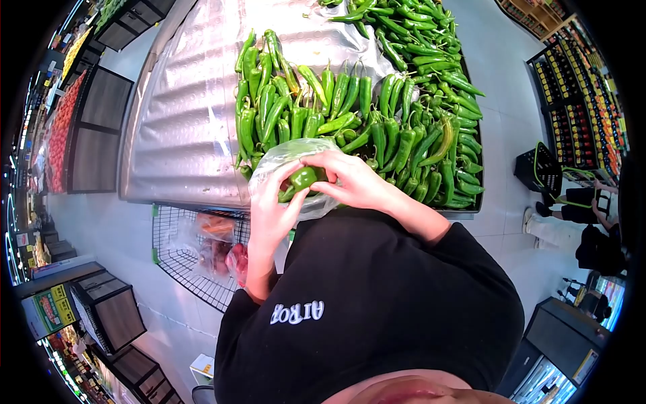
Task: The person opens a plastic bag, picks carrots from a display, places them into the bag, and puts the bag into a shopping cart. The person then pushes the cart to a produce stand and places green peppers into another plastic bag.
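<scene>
My left hand (274, 192) and my right hand (346, 176) meet in front of my chest, both closed on a clear plastic bag (286, 151). Thumbs and fingers form a ring around the bag's mouth. Through that ring a shiny green pepper (303, 178) shows inside the bag; how many lie under it is hidden. Just beyond my hands, long green chili peppers (342, 101) lie in rows on the display stand, the nearest almost touching the bag.
A bare ridged sheet (182, 128) covers the stand's left part. More chilies (431, 64) are heaped to the right. A wire shopping cart (182, 259) at my left carries bagged produce (215, 229). Further right are a black basket (538, 168) and a person (579, 209).
</scene>
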`<state>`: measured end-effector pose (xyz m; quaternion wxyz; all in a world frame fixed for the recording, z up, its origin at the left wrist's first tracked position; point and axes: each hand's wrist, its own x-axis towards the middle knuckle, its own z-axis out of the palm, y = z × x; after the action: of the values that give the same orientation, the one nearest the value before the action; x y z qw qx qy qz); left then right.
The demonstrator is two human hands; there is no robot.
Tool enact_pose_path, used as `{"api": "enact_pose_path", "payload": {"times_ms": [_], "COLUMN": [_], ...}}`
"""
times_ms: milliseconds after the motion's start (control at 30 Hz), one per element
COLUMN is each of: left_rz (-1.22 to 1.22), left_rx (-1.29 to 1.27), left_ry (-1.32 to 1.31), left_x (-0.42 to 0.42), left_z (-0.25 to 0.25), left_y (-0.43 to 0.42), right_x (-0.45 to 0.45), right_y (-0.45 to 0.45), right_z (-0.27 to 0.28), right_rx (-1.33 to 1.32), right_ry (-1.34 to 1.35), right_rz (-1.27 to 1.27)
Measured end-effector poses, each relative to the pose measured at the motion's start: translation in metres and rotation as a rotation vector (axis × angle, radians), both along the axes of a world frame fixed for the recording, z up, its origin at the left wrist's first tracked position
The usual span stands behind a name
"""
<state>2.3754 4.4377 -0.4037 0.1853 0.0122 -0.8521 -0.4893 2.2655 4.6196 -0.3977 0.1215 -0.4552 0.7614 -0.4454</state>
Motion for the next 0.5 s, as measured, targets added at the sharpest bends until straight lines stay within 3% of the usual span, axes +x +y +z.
{"api": "enact_pose_path", "payload": {"times_ms": [67, 100, 200, 233, 367, 500], "left_rz": [0.032, 0.011, 0.030, -0.007, -0.084, -0.018], "left_rx": [0.166, 0.295, 0.389, 0.376, 0.293, 0.399], "left_ry": [0.125, 0.143, 0.095, 0.043, -0.243, -0.161], "left_x": [-0.006, -0.008, -0.006, -0.007, -0.002, -0.003], "left_z": [-0.004, -0.008, -0.008, -0.014, -0.014, -0.021], "left_y": [0.012, 0.016, 0.028, 0.030, 0.037, 0.040], "right_x": [-0.003, -0.005, 0.001, -0.002, -0.002, -0.005], "right_y": [0.006, 0.004, 0.009, 0.015, 0.021, 0.020], "right_z": [0.001, -0.002, 0.000, -0.005, -0.007, -0.009], "right_rx": [0.047, -0.117, -0.391, -0.337, -0.517, -0.554], "right_ry": [-0.200, -0.251, -0.788, -0.882, -1.094, -1.197], "right_rz": [-0.052, -0.066, -0.184, -0.215, -0.235, -0.261]}}
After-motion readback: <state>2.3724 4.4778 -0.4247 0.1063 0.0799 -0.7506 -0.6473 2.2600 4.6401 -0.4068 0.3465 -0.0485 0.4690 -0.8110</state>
